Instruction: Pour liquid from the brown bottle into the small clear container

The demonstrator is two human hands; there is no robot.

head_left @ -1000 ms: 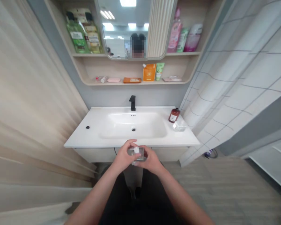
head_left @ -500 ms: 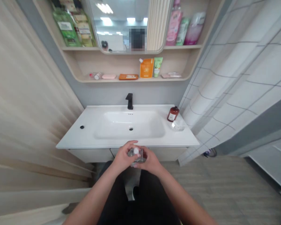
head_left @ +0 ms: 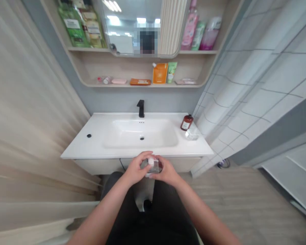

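In front of the washbasin's edge, my left hand [head_left: 137, 169] and my right hand [head_left: 166, 170] grip a small clear container [head_left: 156, 165] from both sides. A white round piece, perhaps a cap, shows near its top; blur leaves the exact kind unclear. My left thumb lies close to the white piece, while the fingers of my right hand curl round the far side. Parts of the container are hidden behind the fingers. A second clear box [head_left: 191, 134] stands on the right of the counter beside a brown bottle [head_left: 187, 122] with a dark cap.
The white washbasin [head_left: 140, 149] has a black faucet [head_left: 141, 109] behind it. A black round piece [head_left: 89, 135] lies on the left counter. Above, a shelf [head_left: 142, 86] holds an orange pouch [head_left: 160, 73], a green tube [head_left: 171, 72] and soap-like bars. A curtain [head_left: 35, 112] hangs at left.
Both hands and the clear container have shifted slightly to the right and up in the picture. The grip stays on it, and the camera view has moved a little.
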